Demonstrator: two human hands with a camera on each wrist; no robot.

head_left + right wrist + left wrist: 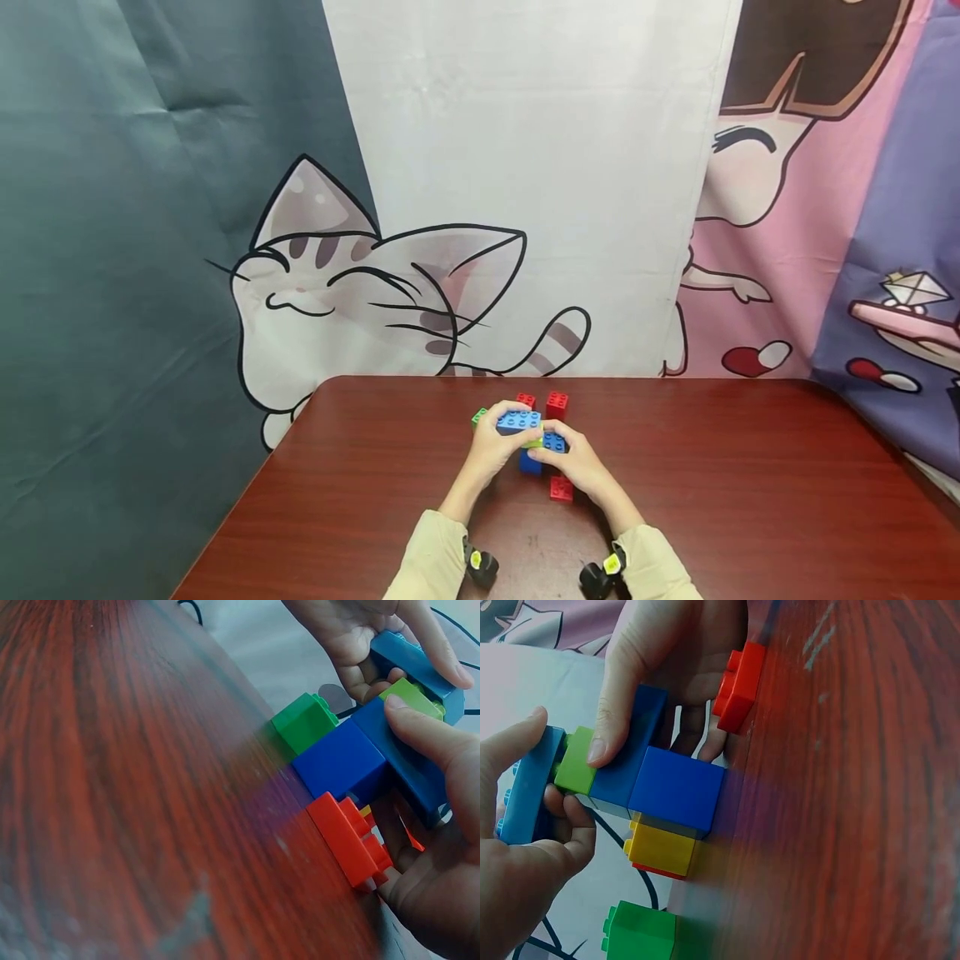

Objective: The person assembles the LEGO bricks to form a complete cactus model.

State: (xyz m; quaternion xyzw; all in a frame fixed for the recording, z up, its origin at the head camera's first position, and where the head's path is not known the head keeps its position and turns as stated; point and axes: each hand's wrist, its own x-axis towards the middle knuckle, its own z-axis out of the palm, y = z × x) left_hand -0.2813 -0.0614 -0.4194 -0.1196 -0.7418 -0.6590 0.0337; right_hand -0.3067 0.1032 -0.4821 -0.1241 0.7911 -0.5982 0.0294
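Note:
My left hand (491, 446) grips a light blue brick (519, 420) between thumb and fingers. Directly against its underside sits a lime green brick (576, 761), on top of a long dark blue brick (405, 757). My right hand (581, 465) holds this dark blue brick, its thumb pressed at the joint with the lime green one. Below the long brick stands a square-sided dark blue brick (676, 791) close to the tabletop. A yellow brick (660, 847) shows behind it in the left wrist view. The right fingers are partly hidden behind the bricks.
One red brick (561, 488) lies on the brown table (360, 500) nearer the body. Two more red bricks, including the right-hand one (557, 405), stand beyond the hands. A green brick (304, 724) lies to the left. Behind the table hangs a cartoon-printed curtain (540, 167).

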